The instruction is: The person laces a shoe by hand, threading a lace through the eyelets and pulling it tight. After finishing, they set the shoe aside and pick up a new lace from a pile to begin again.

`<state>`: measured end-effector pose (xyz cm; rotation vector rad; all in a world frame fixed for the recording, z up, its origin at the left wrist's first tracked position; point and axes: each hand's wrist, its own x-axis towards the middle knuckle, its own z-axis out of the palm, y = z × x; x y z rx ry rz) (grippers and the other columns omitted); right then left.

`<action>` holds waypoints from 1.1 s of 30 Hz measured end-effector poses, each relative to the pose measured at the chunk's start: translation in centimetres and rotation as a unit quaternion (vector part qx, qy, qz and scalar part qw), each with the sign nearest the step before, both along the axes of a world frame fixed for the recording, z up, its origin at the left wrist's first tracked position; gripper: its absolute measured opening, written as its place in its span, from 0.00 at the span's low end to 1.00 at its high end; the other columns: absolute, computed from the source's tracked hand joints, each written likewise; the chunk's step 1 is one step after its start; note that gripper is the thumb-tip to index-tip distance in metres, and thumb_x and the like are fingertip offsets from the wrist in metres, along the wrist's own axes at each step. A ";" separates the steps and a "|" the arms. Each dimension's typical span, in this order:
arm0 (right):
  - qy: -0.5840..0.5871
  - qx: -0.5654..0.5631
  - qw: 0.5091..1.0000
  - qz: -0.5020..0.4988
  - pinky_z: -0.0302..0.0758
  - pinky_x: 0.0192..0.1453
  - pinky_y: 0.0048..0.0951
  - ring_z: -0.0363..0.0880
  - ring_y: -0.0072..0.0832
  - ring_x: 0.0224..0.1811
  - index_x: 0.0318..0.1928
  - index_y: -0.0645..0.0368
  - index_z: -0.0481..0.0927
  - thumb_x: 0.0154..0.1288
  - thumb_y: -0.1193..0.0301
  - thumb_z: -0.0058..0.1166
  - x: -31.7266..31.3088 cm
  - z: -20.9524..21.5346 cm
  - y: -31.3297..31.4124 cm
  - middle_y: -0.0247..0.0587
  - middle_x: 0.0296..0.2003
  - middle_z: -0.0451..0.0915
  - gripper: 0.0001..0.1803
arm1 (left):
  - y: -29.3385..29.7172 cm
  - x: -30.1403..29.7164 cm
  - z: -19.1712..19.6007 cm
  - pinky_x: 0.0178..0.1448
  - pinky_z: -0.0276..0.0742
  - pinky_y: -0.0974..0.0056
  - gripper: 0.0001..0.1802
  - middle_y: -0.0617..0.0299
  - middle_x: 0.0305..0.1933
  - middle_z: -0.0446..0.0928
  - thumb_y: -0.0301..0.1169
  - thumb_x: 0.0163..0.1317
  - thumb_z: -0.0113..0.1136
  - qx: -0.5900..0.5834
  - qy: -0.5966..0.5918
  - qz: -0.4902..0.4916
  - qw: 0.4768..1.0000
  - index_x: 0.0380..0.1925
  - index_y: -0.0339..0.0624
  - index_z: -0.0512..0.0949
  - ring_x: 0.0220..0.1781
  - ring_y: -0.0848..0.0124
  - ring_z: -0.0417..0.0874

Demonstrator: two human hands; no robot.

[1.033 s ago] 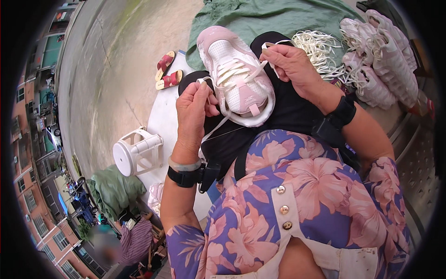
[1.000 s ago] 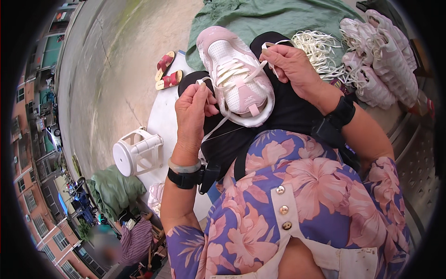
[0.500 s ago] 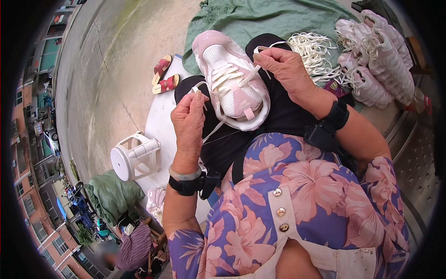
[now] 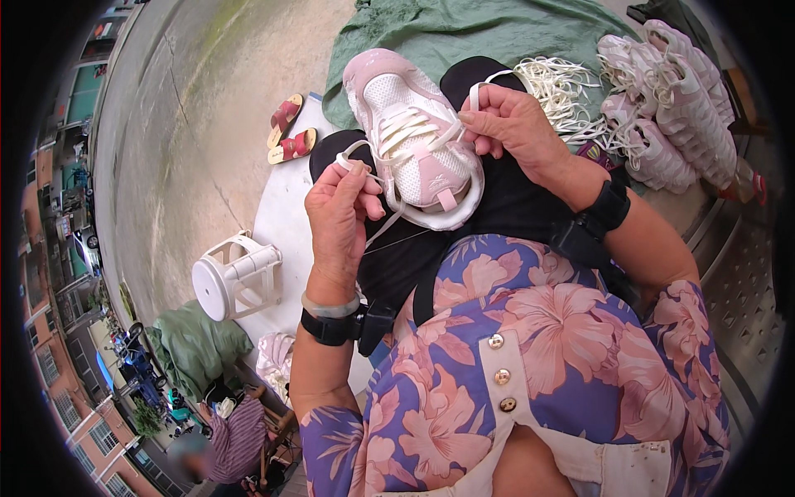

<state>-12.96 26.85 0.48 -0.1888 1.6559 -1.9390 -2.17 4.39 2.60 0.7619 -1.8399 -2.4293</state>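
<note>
Both hands lifted slightly apart since earlier frame, lace ends drawn tauter. Left hand pinching one white lace end between fingers; right hand gripping other end. Pink-and-white sneaker resting on lap, toe away. Lower eyelets crossed already; upper eyelets unlaced. Loose laces and finished-looking sneakers lying beyond right hand.

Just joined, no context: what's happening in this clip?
A person is lacing a pink and white shoe resting on their lap. The left hand pinches one end of the white lace; the right hand pulls the other end up. More laces and a pile of shoes lie to the right.
</note>
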 end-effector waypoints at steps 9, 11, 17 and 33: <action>0.105 0.000 0.994 -0.025 0.70 0.26 0.14 0.72 0.10 0.22 0.30 0.61 0.76 0.59 0.76 0.55 0.4 -1.0 -0.5 0.28 0.22 0.76 0.03 | -0.1 0.2 -0.3 0.22 0.71 0.75 0.06 0.59 0.25 0.78 0.28 0.63 0.56 0.013 -0.005 -0.014 1.000 0.35 0.36 0.75 0.18 0.78 0.75; 0.128 -0.014 0.991 -0.038 0.70 0.26 0.15 0.72 0.11 0.22 0.30 0.62 0.76 0.59 0.76 0.55 0.3 -1.3 -0.7 0.28 0.22 0.76 0.03 | -0.2 0.3 -0.4 0.21 0.71 0.75 0.07 0.59 0.25 0.78 0.29 0.63 0.56 -0.050 -0.019 -0.022 0.998 0.35 0.36 0.75 0.17 0.78 0.75; 0.189 0.029 0.980 -0.051 0.70 0.27 0.20 0.72 0.11 0.24 0.30 0.63 0.75 0.56 0.76 0.56 0.1 -1.5 -1.0 0.28 0.20 0.74 0.04 | -0.2 0.4 -0.8 0.19 0.68 0.76 0.08 0.60 0.25 0.77 0.31 0.64 0.56 -0.060 0.007 -0.042 0.997 0.35 0.36 0.75 0.15 0.79 0.73; 0.384 0.160 0.909 0.011 0.69 0.26 0.29 0.73 0.31 0.21 0.34 0.61 0.71 0.58 0.73 0.56 1.0 -0.5 -1.5 0.40 0.19 0.73 0.08 | 1.5 0.2 -0.9 0.15 0.58 0.78 0.07 0.64 0.21 0.73 0.30 0.66 0.51 -0.115 0.018 -0.001 0.993 0.32 0.37 0.73 0.12 0.84 0.64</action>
